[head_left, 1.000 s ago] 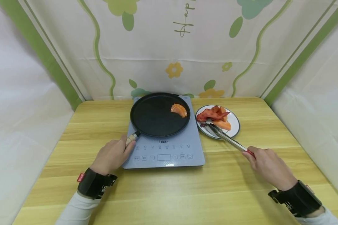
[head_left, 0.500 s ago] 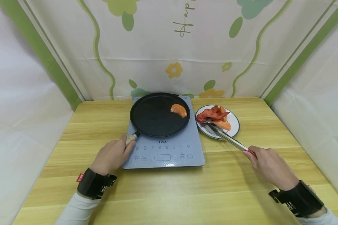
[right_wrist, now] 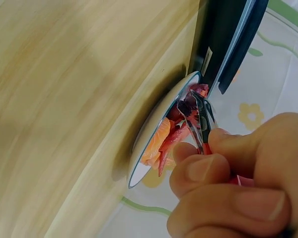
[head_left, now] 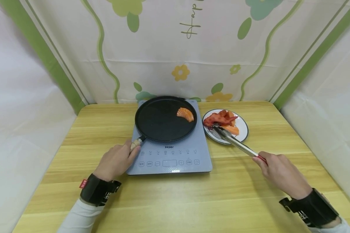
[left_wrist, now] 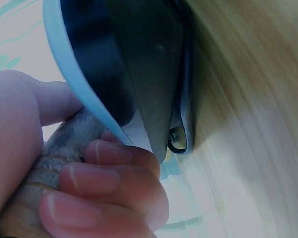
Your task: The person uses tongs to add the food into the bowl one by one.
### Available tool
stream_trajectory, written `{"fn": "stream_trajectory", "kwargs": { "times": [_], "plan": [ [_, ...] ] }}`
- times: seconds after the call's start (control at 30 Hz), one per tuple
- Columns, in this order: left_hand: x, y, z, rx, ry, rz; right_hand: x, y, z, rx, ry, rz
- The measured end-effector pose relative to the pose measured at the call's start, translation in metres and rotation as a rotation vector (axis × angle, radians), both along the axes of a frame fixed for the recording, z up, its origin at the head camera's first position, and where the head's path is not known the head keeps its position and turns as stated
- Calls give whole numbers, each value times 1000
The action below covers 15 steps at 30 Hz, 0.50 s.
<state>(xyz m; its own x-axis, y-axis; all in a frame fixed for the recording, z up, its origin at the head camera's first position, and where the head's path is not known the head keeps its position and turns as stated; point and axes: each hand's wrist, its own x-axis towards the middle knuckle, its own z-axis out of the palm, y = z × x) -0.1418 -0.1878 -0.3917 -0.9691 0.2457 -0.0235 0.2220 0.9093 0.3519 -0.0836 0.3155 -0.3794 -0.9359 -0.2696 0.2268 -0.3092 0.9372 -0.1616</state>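
My left hand point(head_left: 115, 160) grips the wooden handle point(left_wrist: 64, 144) of a flat black frying pan point(head_left: 160, 124), its fingers wrapped round from below in the left wrist view. One orange-and-white salmon slice point(head_left: 185, 114) lies at the pan's right side. In my right hand point(head_left: 283, 171) are metal tongs point(head_left: 240, 145) with red grips, held between thumb and fingers. The dark tips of the tongs reach over a white dark-rimmed plate point(head_left: 243, 131), at the near side of the food. On that plate lie a red piece of meat point(head_left: 218, 119) and orange salmon slices point(head_left: 230, 129).
Under the pan is a grey Haier induction cooker point(head_left: 189, 152), its touch panel facing me. The plate stands close to its right edge on the wooden table point(head_left: 169, 200). Patterned white cloth point(head_left: 151, 48) encloses the back and both sides.
The tongs have shifted only slightly at the plate, and the right hand has moved a little to the right. The left hand, pan and food look unchanged.
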Motion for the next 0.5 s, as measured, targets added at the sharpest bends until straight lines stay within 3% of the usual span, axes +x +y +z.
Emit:
{"fn": "stream_trajectory", "kwargs": {
  "times": [0.5],
  "plan": [
    [1,0,1,6,-7,11,2,0,6,-7,8,-8]
  ]
}}
